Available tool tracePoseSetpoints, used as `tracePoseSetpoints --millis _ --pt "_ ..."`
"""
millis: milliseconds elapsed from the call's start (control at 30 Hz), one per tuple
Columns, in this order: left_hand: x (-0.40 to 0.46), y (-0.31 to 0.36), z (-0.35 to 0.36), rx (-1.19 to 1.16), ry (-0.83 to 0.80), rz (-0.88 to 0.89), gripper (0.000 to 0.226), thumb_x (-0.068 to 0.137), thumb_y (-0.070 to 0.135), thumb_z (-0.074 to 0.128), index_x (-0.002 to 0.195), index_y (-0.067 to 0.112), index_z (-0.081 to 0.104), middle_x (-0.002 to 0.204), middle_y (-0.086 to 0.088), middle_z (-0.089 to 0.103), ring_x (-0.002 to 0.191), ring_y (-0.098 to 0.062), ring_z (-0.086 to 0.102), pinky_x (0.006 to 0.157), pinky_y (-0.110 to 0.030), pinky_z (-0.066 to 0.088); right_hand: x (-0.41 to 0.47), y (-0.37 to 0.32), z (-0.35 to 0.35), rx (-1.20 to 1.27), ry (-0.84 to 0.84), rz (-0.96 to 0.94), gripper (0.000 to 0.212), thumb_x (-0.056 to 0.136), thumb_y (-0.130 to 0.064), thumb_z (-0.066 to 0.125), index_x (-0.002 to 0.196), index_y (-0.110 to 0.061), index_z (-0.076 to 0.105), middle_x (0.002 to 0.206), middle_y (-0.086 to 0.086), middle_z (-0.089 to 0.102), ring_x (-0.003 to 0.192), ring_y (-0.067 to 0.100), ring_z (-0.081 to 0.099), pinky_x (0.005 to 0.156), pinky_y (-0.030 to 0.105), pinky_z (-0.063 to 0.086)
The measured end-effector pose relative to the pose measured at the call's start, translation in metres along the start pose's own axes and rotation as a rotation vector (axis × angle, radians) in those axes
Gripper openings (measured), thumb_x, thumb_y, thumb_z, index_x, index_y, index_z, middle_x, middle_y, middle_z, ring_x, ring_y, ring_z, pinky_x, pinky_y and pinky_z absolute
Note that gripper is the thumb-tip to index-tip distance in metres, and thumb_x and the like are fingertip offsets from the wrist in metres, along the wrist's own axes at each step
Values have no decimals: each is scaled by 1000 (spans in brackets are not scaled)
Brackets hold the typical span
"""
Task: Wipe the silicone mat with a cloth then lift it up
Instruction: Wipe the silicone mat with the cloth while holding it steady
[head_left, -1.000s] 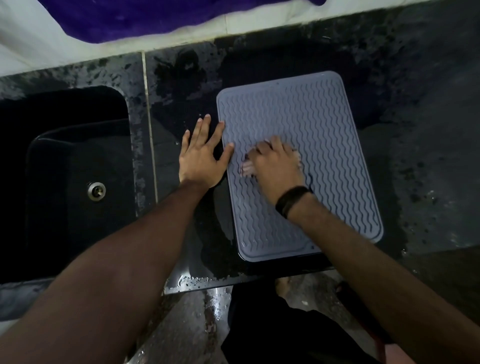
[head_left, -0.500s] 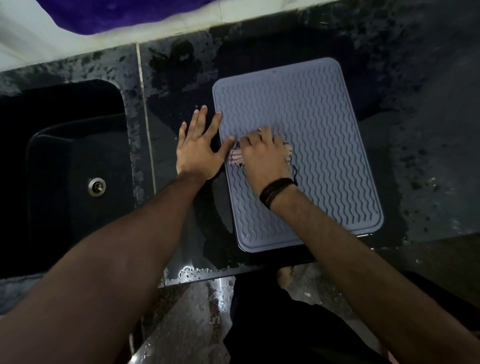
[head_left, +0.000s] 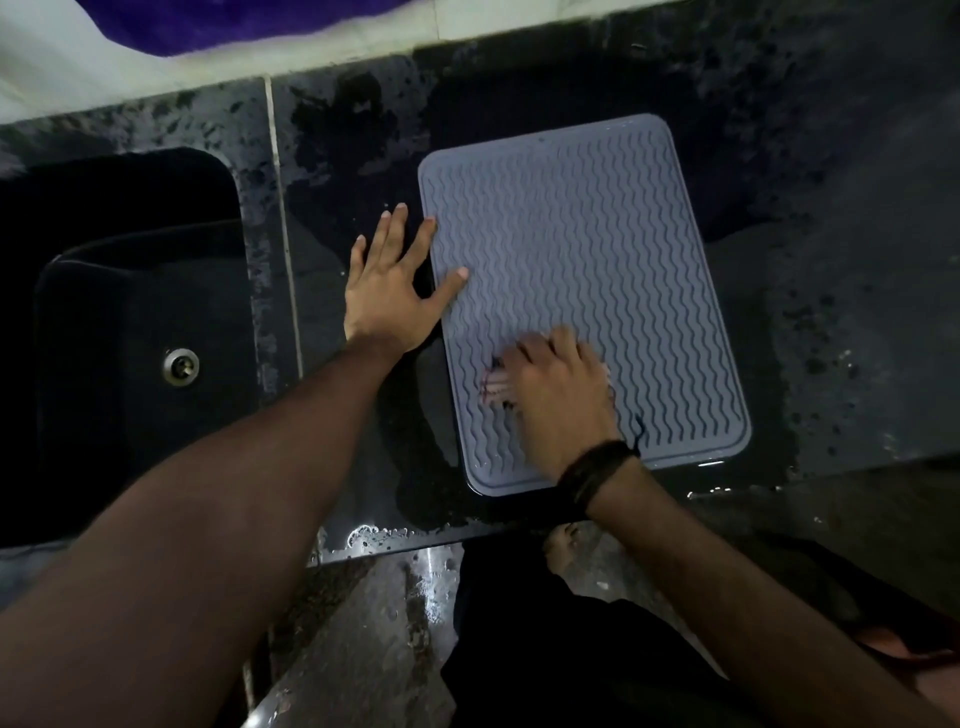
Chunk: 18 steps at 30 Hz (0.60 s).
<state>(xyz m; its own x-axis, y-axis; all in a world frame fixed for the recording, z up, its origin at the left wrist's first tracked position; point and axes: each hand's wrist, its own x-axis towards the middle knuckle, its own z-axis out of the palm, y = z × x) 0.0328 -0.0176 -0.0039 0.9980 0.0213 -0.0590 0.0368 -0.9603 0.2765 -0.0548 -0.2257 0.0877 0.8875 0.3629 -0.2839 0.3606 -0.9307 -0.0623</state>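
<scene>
Mat w/ cloth under right hand

1 silicone mat, 1 cloth, 2 hands, 1 sink, 1 wristband

Your left hand mid-frame: fingers straight, spread, palm down, thumb angled right; forearm runs in from lower left. Your right hand lower centre-right: fingers curled, knuckles up, motion-blurred; dark band on wrist; forearm enters from lower right corner.
</scene>
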Motion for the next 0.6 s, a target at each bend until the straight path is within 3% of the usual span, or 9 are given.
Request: tracePoseSetpoints --millis 100,200,400,500,600 --pt "0 0 0 23 3 5 84 93 80 30 162 32 23 172 -4 11 158 -19 5 128 -48 4 33 -4 -9 13 82 9 48 80 -22 67 127 -16 55 130 9 54 122 30 41 100 45 35" --pt "0 0 0 26 1 2 84 94 80 31 162 32 22 172 -4 10 158 -19 4 128 -48 4 52 -10 -7 -7 40 -3 46 86 -20 59 130 -12 52 132 11 52 125 32 39 100 45 33" --pt "0 0 0 17 4 -7 84 94 81 30 162 33 23 172 -3 10 158 -18 4 128 -47 3 4 -5 10 -27 -7 -42 51 78 -23 67 127 -15 55 135 10 50 125 32 39 101 48 36" --pt "1 1 0 9 9 -4 83 94 81 29 162 33 24 172 -3 10 158 -18 4 128 -46 3 -36 -1 14 -5 11 -45 44 82 -14 46 124 -15 59 132 9 55 116 30 45 96 45 40" --pt "0 0 1 3 11 2 84 93 82 29 162 33 24 172 -3 10 158 -18 4 128 -47 3 -58 3 11 28 -34 -38 51 80 -9 30 122 -15 59 128 7 57 112 31 48 93 43 40"
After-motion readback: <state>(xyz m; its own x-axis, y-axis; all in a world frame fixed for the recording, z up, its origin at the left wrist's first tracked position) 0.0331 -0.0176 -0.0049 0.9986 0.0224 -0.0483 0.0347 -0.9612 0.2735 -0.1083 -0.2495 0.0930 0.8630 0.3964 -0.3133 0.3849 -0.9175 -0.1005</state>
